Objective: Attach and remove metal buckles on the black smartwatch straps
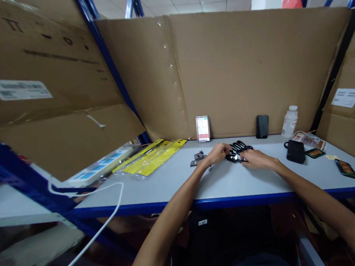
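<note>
Black-handled scissors point(239, 145) lie on the grey tabletop between my two hands, with their loops toward the back. Just in front of the loops is a shiny black and metal part point(234, 157); whether it belongs to the same scissors I cannot tell. My left hand point(219, 152) is closed at the left side of this part, and what its fingertips pinch is hidden. From the right, my right hand point(257, 159) has its fingers bent onto the part's right end. Small dark grey pieces point(198, 158) lie left of my left hand.
Yellow cards in clear packaging point(150, 161) and a white power strip point(102, 165) lie left. A lit phone point(203, 128), a dark phone point(262, 126) and a bottle point(289, 122) stand at the back. A black case point(295, 151) lies right. Cardboard walls point(252, 71) enclose the table.
</note>
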### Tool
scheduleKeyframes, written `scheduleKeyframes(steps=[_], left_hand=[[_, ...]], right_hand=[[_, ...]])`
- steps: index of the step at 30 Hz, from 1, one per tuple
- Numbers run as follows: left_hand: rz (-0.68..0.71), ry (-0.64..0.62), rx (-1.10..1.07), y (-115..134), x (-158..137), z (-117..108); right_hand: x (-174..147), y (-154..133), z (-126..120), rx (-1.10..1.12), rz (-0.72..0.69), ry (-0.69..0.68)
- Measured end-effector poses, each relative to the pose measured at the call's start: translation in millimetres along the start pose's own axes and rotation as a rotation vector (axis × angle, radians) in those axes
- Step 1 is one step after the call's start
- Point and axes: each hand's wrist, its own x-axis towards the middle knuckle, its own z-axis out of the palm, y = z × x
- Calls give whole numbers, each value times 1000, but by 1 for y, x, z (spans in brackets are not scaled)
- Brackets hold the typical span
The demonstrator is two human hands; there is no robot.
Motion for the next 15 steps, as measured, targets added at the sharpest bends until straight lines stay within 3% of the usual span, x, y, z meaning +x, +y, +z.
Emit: scheduleKeyframes(steps=[9, 15], left_hand=[[19, 66, 67, -5, 4, 14], [31, 3, 53, -9, 7, 20]], right_hand=[[1, 2, 2, -11, -6, 8], [-1, -1, -1, -22, 1, 5]])
